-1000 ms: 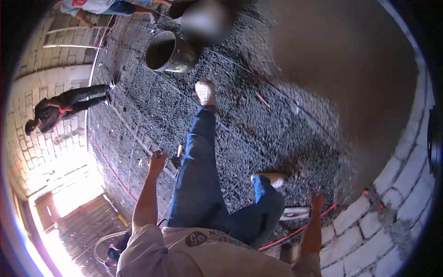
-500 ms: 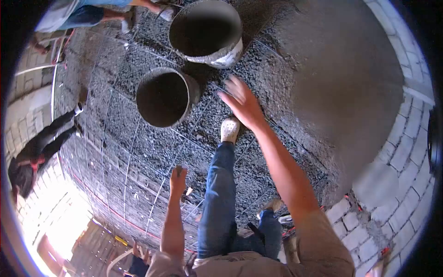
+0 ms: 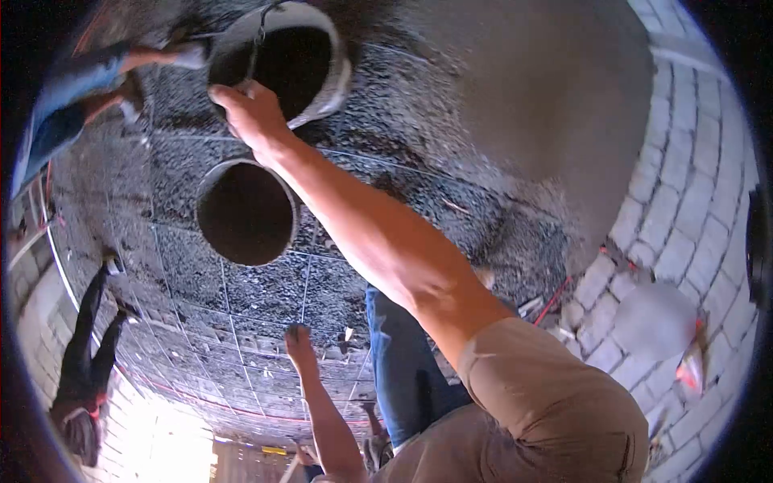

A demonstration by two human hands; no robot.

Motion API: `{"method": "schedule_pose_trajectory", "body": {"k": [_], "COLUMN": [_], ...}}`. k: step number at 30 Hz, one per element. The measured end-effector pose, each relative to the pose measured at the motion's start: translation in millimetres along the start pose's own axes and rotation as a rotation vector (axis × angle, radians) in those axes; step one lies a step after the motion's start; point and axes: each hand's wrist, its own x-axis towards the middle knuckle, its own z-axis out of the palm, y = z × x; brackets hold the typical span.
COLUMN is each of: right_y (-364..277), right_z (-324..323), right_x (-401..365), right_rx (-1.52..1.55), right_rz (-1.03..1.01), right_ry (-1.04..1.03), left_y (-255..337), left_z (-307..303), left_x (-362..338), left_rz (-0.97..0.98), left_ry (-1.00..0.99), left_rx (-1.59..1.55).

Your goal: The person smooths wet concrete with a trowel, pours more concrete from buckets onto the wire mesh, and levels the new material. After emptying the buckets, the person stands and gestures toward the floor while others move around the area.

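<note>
My right hand (image 3: 254, 117) reaches far forward, its fingers closed around the thin handle (image 3: 256, 56) of the larger bucket (image 3: 342, 80). That bucket has a pale, concrete-smeared wall and a dark inside. Just nearer to me stands a smaller bucket (image 3: 291, 205), its opening facing me and its inside too dark to make out. My left hand (image 3: 299, 346) hangs low over the steel grid, apart from both buckets. Its fingers are curled, with something dark at their tips that I cannot make out.
Rough, gravelly concrete (image 3: 419, 145) with thin steel bars (image 3: 354, 153) lies under the buckets. Smooth grey concrete (image 3: 555, 97) spreads at the right beside a block wall (image 3: 684, 145). Co-workers' legs (image 3: 88, 105) show at upper left; another person (image 3: 88, 362) is at lower left.
My right hand has moved from open air beside the buckets onto the larger bucket's handle and closed on it. The view has turned, and my left hand stays low.
</note>
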Motion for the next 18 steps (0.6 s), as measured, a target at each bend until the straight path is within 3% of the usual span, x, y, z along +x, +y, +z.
{"method": "schedule_pose_trajectory", "body": {"k": [2, 6, 8, 10, 12, 14, 15, 16, 18], "right_y": [-0.2, 2.2, -17.5, -44.4, -54.6, -63.5, -75.7, -70.4, -69.1], "right_z": [-48.3, -61.4, -85.0, -123.2, -156.0, -196.2, -208.8, -223.0, -256.3], "right_x": [-18.7, -40.6, -66.9, -101.4, -124.9, -145.5, -160.9, -172.5, -190.1], "right_rx": [0.235, 0.319, 0.551, 0.565, 0.429, 0.460, 0.282, -0.095, -0.231], "right_rz": [0.108, 0.038, 0.013, 0.093, 0.065, 0.094, 0.137, 0.136, 0.130], "right_ry": [0.069, 0.290, 0.275, 0.263, 0.338, 0.281, 0.269, 0.286, 0.249], "left_y": [31.0, 64.0, 104.6, 126.3, 135.1, 137.6, 135.6, 148.2, 168.4], "left_z": [11.9, 8.2, 10.3, 25.6, 28.1, 34.1, 40.7, 52.7, 78.6], "left_x": [11.1, 17.9, 0.4, -17.4, -21.0, -24.5, -22.5, -37.2, -46.7], "left_rz": [0.066, 0.367, 0.405, 0.442, 0.561, 0.557, 0.530, 0.494, 0.491], "left_ry": [-0.012, -0.030, -0.016, 0.007, 0.024, 0.050, 0.054, 0.056, 0.101], "left_rx": [0.046, 0.171, 0.289, 0.189, 0.205, 0.279, 0.190, 0.114, 0.161]}}
